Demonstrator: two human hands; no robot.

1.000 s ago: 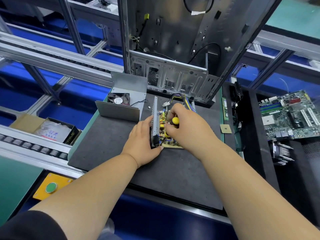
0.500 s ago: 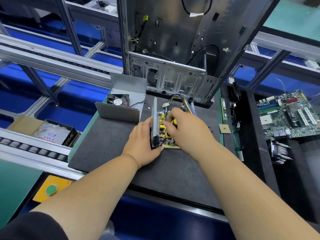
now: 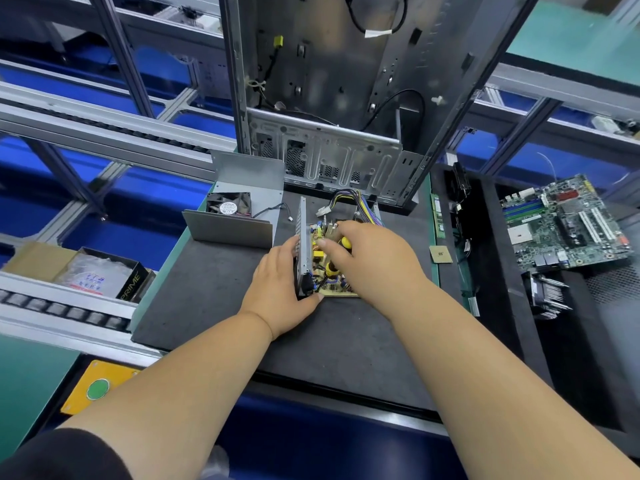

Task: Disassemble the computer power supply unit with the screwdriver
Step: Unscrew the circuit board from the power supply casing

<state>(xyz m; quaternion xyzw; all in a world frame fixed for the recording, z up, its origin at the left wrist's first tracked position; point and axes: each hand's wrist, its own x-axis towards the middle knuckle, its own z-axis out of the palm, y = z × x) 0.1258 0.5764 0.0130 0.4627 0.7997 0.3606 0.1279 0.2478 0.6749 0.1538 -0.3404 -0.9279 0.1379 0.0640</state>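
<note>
The opened power supply unit [image 3: 304,244] lies on the dark mat [image 3: 214,292], its circuit board [image 3: 332,289] exposed and a wire bundle [image 3: 353,199] curling off its far end. My left hand [image 3: 280,289] grips the unit's metal side wall, thumb at the near corner. Over the board, my right hand [image 3: 374,261] curls round a yellow-and-black screwdriver [image 3: 341,249], whose tip points down among the components. The tip itself is hidden.
The removed grey cover with its fan [image 3: 230,202] sits left of the unit. A stripped computer case [image 3: 329,98] stands upright behind. A CPU chip [image 3: 440,254] and RAM stick [image 3: 438,216] lie right; a motherboard [image 3: 561,223] and heatsink [image 3: 547,296] farther right.
My right hand shifted slightly on the screwdriver handle over the board. My left hand and the unit stayed in place.
</note>
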